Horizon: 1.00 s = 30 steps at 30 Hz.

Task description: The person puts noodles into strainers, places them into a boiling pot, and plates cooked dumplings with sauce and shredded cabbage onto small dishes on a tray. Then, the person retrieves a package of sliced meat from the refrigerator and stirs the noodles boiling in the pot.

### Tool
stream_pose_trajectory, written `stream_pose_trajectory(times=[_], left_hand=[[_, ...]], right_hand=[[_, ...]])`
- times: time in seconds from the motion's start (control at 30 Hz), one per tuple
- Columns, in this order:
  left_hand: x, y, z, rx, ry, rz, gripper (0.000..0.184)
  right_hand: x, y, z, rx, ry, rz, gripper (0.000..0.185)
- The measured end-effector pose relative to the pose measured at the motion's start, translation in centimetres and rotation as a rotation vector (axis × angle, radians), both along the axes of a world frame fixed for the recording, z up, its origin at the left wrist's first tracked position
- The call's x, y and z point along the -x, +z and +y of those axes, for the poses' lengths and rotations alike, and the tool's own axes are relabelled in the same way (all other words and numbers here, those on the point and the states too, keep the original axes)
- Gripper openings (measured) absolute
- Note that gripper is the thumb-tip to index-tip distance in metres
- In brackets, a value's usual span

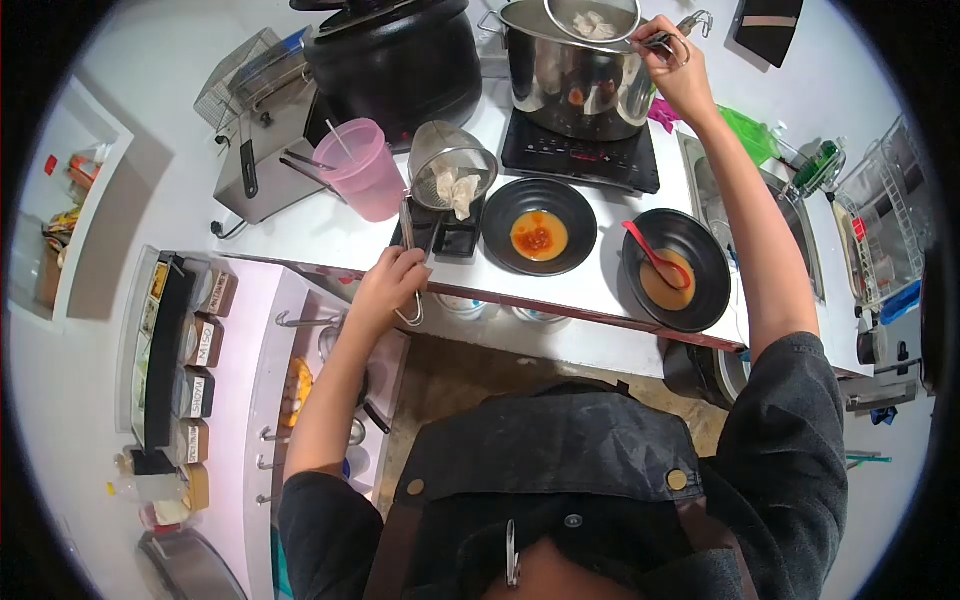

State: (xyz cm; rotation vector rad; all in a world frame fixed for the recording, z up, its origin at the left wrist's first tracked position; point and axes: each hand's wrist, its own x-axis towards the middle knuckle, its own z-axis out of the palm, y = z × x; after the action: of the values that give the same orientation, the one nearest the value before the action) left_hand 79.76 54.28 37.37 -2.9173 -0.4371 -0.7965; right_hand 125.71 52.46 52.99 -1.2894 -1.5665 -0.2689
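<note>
My left hand [388,288] is closed round the handle of a mesh strainer [455,145]. The strainer is tipped over, and pale dumplings [461,194] show at its rim, beside a black bowl. That black bowl [498,242] holds an amber liquid with a reddish patch in the middle. My right hand [676,75] grips the handle of a second strainer [622,36] at the steel pot's mouth, with pale dumplings [592,25] inside it. The steel pot [570,90] stands on a black induction cooker [540,155]. A second black bowl [712,262] holds light brown liquid and a red spoon [655,262].
A pink pitcher [365,175] with utensils stands left of the strainer, before a large black pot [400,80]. A steel fryer with a wire basket [232,90] is at the back left. On the right are a sink [715,185] and a dish rack [880,235].
</note>
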Motion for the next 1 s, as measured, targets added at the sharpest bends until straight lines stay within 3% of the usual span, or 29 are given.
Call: stream_pose_trajectory(times=[0.5,1.0], left_hand=[[-0.2,-1.1,-0.1,-0.047,0.005,-0.057,0.022],[-2.5,0.6,1.7,0.095,-0.025,-0.205,0.012]], right_hand=[[0.7,0.5,-0.2,-0.001,-0.010,-0.034,0.010],[0.4,0.2,-0.2,0.002,0.035,-0.036,0.011]])
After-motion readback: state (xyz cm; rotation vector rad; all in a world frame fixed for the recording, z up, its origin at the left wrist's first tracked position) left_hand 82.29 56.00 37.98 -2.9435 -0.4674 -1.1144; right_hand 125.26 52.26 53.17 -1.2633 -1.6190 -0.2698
